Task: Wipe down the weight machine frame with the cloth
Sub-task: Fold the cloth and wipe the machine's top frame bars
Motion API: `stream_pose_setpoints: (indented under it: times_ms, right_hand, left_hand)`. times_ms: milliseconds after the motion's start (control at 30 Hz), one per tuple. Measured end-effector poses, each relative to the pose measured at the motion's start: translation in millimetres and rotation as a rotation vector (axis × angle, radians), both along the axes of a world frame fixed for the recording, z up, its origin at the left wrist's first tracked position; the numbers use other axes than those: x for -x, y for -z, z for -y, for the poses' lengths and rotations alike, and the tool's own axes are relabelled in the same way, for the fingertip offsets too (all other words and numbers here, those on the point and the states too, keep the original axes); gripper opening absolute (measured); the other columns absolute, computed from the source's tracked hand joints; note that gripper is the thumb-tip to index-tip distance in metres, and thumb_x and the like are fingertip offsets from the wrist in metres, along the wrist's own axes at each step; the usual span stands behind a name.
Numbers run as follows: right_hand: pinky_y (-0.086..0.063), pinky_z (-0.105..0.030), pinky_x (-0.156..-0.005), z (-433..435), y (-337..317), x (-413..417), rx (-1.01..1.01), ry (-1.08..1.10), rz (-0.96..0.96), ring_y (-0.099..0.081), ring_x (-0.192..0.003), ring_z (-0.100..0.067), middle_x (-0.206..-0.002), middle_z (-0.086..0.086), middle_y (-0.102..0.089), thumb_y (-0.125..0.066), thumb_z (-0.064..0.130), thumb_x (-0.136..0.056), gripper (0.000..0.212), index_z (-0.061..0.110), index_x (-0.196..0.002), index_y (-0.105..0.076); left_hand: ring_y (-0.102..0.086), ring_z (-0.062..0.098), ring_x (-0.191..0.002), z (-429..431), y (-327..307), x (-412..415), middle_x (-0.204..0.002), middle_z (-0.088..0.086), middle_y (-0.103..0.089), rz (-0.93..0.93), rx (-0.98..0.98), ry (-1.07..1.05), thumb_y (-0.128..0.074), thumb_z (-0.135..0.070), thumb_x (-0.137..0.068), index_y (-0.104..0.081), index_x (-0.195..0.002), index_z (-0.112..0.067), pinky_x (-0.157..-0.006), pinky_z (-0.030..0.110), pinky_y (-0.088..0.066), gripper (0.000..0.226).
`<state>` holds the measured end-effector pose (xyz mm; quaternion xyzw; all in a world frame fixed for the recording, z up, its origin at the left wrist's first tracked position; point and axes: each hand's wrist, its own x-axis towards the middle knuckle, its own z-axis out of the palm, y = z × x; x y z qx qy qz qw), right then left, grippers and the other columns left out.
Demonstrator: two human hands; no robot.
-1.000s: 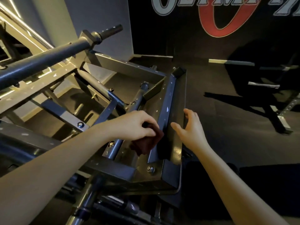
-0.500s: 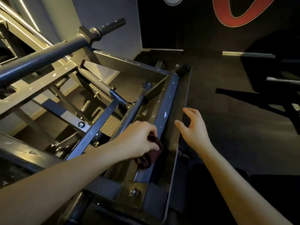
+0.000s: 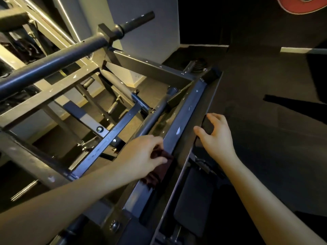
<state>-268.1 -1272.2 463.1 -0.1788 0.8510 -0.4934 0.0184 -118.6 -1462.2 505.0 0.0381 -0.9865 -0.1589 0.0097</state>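
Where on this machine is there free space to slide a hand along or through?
The blue rail lies bare from the cloth in the left hand to the far corner. The dark floor beyond the right hand is open. Left of the rail, crossing bars and bolts crowd it.

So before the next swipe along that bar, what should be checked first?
1. Cloth held firmly: ok. The left hand grips the dark red cloth.
2. Cloth on the metal: ok. It lies against the blue-grey rail.
3. Path ahead free: ok. Nothing lies on the rail up to its far corner.
4. Other hand out of the way: ok. The right hand is beside the rail, at the outer panel.
5. Right hand bracing the panel: cannot tell. Its fingers are loosely spread and contact is unclear.
6. Rail clean ahead: not ok. A white fleck sits on it.
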Motion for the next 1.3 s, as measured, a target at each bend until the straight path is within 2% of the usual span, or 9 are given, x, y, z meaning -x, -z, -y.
stream_pose_setpoints:
  times_ms: [100,267,433,567,767,867,1000,1100,1300]
  right_hand:
    - [-0.041,-0.024,-0.103,2.5,-0.7,7.3,0.005,-0.016,0.019,-0.044,-0.136,-0.01,-0.151,0.005,-0.04,-0.071,0.03,-0.095,0.068,0.011,-0.153,-0.042]
    - [-0.038,-0.022,-0.102,-1.7,4.5,11.7,-0.041,-0.046,-0.043,-0.042,-0.138,-0.01,-0.152,0.005,-0.039,-0.069,0.035,-0.096,0.069,0.01,-0.153,-0.04]
    - [-0.038,-0.015,-0.092,-2.7,5.3,23.7,-0.038,-0.089,0.009,-0.043,-0.131,-0.003,-0.153,0.007,-0.037,-0.072,0.035,-0.093,0.072,0.014,-0.154,-0.039]
    - [-0.034,-0.005,-0.073,-0.4,5.0,35.0,-0.023,-0.082,0.021,-0.037,-0.118,0.005,-0.152,0.008,-0.037,-0.073,0.031,-0.093,0.072,0.014,-0.154,-0.039]
    - [-0.043,-0.028,-0.106,-4.2,5.3,38.3,-0.075,-0.104,-0.044,-0.044,-0.137,-0.011,-0.152,0.006,-0.038,-0.071,0.038,-0.093,0.074,0.012,-0.154,-0.038]
    - [-0.045,-0.034,-0.107,-5.5,5.3,38.5,-0.065,-0.106,-0.041,-0.044,-0.136,-0.012,-0.151,0.006,-0.039,-0.071,0.041,-0.092,0.076,0.013,-0.155,-0.038]
    - [-0.044,-0.032,-0.106,-5.7,11.2,39.3,-0.013,-0.12,-0.01,-0.044,-0.134,-0.009,-0.149,0.008,-0.039,-0.069,0.04,-0.093,0.077,0.016,-0.157,-0.035]
    - [-0.05,-0.039,-0.106,-4.5,13.6,38.9,-0.007,-0.108,-0.001,-0.047,-0.131,-0.01,-0.148,0.009,-0.038,-0.069,0.041,-0.091,0.078,0.018,-0.157,-0.035]
    - [-0.046,-0.041,-0.109,-5.2,10.4,38.8,-0.058,-0.083,-0.01,-0.042,-0.136,-0.011,-0.149,0.009,-0.037,-0.067,0.047,-0.091,0.078,0.022,-0.158,-0.035]
  left_hand:
    - [-0.05,-0.004,-0.082,0.8,1.1,28.3,-0.084,-0.015,-0.054,-0.046,0.047,-0.017,-0.076,-0.047,-0.086,-0.047,-0.079,-0.039,-0.075,0.021,-0.04,0.031]
    - [-0.057,0.008,-0.089,-9.0,5.4,114.7,-0.092,-0.011,-0.058,-0.175,0.091,-0.123,-0.076,-0.046,-0.086,-0.058,-0.089,-0.028,-0.082,0.032,-0.052,0.025]
    - [-0.051,0.004,-0.092,-10.4,4.1,53.5,-0.096,-0.015,-0.054,-0.113,0.047,-0.124,-0.074,-0.045,-0.087,-0.054,-0.09,-0.033,-0.084,0.027,-0.048,0.024]
    - [-0.05,-0.001,-0.089,-4.4,2.8,19.2,-0.092,-0.017,-0.055,-0.013,0.052,-0.106,-0.073,-0.051,-0.086,-0.057,-0.089,-0.032,-0.079,0.023,-0.045,0.025]
    - [-0.055,0.009,-0.092,-11.4,10.5,133.7,-0.094,-0.011,-0.056,-0.161,0.111,-0.146,-0.074,-0.043,-0.089,-0.055,-0.091,-0.028,-0.076,0.025,-0.044,0.024]
    - [-0.057,0.011,-0.091,-14.7,11.3,144.5,-0.094,-0.009,-0.057,-0.205,0.125,-0.173,-0.073,-0.043,-0.089,-0.056,-0.092,-0.027,-0.079,0.031,-0.052,0.023]
    - [-0.053,0.004,-0.093,-11.9,15.0,74.0,-0.096,-0.016,-0.053,-0.134,0.062,-0.148,-0.071,-0.046,-0.088,-0.049,-0.09,-0.038,-0.079,0.025,-0.048,0.023]
    - [-0.052,0.001,-0.092,-4.9,11.9,40.0,-0.093,-0.019,-0.054,-0.068,0.04,-0.129,-0.069,-0.053,-0.085,-0.052,-0.091,-0.039,-0.078,0.025,-0.048,0.023]
    - [-0.056,0.007,-0.089,-4.2,12.2,153.1,-0.092,-0.013,-0.057,-0.182,0.116,-0.12,-0.074,-0.047,-0.087,-0.058,-0.09,-0.029,-0.074,0.025,-0.044,0.024]
